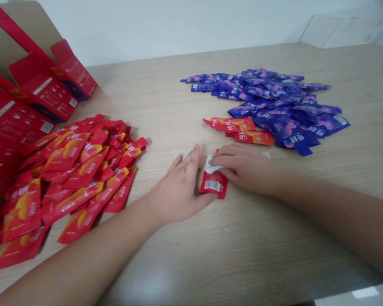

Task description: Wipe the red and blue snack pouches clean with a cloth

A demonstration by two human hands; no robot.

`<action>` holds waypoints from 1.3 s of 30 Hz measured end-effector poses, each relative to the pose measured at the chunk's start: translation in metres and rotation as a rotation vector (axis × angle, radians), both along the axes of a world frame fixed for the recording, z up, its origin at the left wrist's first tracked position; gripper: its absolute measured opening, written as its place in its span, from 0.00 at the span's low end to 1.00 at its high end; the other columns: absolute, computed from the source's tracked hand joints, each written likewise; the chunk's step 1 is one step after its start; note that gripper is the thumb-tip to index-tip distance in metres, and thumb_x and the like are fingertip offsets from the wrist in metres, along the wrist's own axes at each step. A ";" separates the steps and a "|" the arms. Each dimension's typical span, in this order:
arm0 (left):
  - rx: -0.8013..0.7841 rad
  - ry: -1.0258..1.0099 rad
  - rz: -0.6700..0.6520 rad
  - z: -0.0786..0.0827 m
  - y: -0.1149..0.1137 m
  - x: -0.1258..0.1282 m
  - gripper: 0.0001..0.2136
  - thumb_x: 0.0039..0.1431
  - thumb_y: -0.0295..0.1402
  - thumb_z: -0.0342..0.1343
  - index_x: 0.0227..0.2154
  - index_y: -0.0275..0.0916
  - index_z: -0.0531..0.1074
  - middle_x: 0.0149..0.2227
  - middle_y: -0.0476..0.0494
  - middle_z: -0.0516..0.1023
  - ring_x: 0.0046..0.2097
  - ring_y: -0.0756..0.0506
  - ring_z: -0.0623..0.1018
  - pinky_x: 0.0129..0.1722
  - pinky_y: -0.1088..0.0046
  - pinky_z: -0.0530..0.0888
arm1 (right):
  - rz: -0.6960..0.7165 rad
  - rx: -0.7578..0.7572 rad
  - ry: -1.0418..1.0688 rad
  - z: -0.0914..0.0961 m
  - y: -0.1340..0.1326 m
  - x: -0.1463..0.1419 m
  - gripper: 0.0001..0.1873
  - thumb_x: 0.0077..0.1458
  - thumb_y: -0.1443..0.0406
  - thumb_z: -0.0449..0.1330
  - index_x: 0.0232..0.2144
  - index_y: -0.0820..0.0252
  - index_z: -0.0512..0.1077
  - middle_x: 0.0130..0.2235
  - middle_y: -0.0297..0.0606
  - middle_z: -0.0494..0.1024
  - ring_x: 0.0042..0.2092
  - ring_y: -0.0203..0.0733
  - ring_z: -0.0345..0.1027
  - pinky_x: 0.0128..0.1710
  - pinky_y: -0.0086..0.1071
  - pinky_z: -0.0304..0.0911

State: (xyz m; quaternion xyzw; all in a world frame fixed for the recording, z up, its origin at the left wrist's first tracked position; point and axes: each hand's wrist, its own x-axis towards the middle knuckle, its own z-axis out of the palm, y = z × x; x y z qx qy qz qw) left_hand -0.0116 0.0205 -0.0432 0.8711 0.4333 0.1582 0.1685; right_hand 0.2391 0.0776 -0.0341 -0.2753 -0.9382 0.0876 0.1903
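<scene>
Wooden table (166, 97), open red cartons (44, 80), hands (178, 191) (245, 168) on sachet (214, 185)

A small red packet (213, 185) is smooth plastic film with a glossy, foil-like sheen. The white wipe (211, 165) against it looks soft, matt and crinkled, like damp paper or thin cloth. The heap of red packets (73, 170) and the heap of purple packets (274, 102) share that shiny film. The table (178, 93) has a smooth, matt wood-grain finish. The red boxes (41, 89) are printed card with a light sheen.
</scene>
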 end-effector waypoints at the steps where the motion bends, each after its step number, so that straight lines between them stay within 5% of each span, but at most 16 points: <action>1: 0.005 0.003 0.002 -0.001 0.001 0.000 0.59 0.64 0.47 0.64 0.77 0.35 0.22 0.75 0.18 0.59 0.77 0.26 0.58 0.72 0.34 0.58 | -0.022 -0.009 0.008 0.000 0.001 0.001 0.14 0.68 0.69 0.59 0.50 0.54 0.81 0.50 0.45 0.83 0.52 0.52 0.77 0.56 0.50 0.71; 7: 0.035 0.024 -0.016 -0.001 0.002 0.000 0.59 0.61 0.52 0.67 0.77 0.33 0.30 0.77 0.14 0.48 0.78 0.23 0.53 0.72 0.34 0.58 | -0.065 -0.137 0.087 0.003 0.003 0.005 0.12 0.68 0.67 0.61 0.52 0.56 0.78 0.52 0.45 0.82 0.55 0.51 0.76 0.57 0.47 0.72; 12: 0.006 0.014 -0.168 0.003 0.001 -0.003 0.63 0.54 0.52 0.70 0.78 0.36 0.32 0.78 0.19 0.49 0.78 0.24 0.55 0.75 0.34 0.53 | 0.271 -0.414 0.098 0.017 0.001 0.006 0.11 0.69 0.62 0.64 0.52 0.52 0.78 0.54 0.39 0.83 0.58 0.47 0.76 0.61 0.45 0.70; 15: 0.005 0.006 -0.162 0.005 -0.001 -0.002 0.59 0.55 0.46 0.69 0.78 0.37 0.34 0.77 0.21 0.54 0.77 0.25 0.59 0.75 0.35 0.54 | 0.353 -0.454 0.105 0.027 -0.007 0.005 0.13 0.73 0.62 0.59 0.57 0.52 0.75 0.58 0.40 0.81 0.64 0.45 0.72 0.68 0.46 0.64; 18: 0.009 0.008 -0.138 0.006 -0.003 0.000 0.57 0.55 0.44 0.67 0.77 0.36 0.36 0.75 0.21 0.58 0.76 0.26 0.61 0.75 0.35 0.55 | 0.298 -0.360 0.032 0.031 -0.015 0.004 0.15 0.74 0.64 0.56 0.58 0.52 0.75 0.61 0.42 0.79 0.68 0.47 0.67 0.71 0.49 0.60; 22: 0.005 0.014 -0.128 0.006 -0.005 0.003 0.56 0.56 0.45 0.67 0.77 0.34 0.38 0.74 0.19 0.60 0.76 0.26 0.60 0.75 0.36 0.55 | 0.138 -0.154 -0.105 0.029 -0.021 0.002 0.11 0.64 0.68 0.66 0.48 0.51 0.81 0.56 0.44 0.81 0.59 0.56 0.75 0.61 0.52 0.71; 31: 0.004 0.046 -0.047 0.006 -0.007 0.008 0.54 0.58 0.47 0.66 0.76 0.29 0.40 0.75 0.16 0.56 0.77 0.23 0.58 0.75 0.36 0.55 | 0.005 -0.032 -0.118 0.013 -0.008 0.002 0.09 0.66 0.70 0.60 0.45 0.58 0.80 0.49 0.48 0.80 0.49 0.52 0.76 0.51 0.47 0.73; 35: 0.001 0.041 -0.024 0.005 -0.008 0.008 0.56 0.58 0.47 0.66 0.77 0.32 0.37 0.76 0.18 0.55 0.77 0.22 0.57 0.74 0.34 0.54 | -0.046 -0.124 0.032 0.024 -0.011 0.006 0.13 0.65 0.70 0.62 0.49 0.56 0.80 0.50 0.44 0.80 0.49 0.49 0.76 0.50 0.42 0.73; 39: -0.017 0.028 0.007 0.006 -0.011 0.010 0.56 0.58 0.49 0.67 0.77 0.35 0.37 0.77 0.21 0.55 0.77 0.22 0.56 0.74 0.34 0.53 | 0.177 -0.386 0.020 0.042 -0.025 0.002 0.11 0.66 0.71 0.63 0.47 0.55 0.80 0.51 0.40 0.79 0.52 0.44 0.75 0.57 0.39 0.70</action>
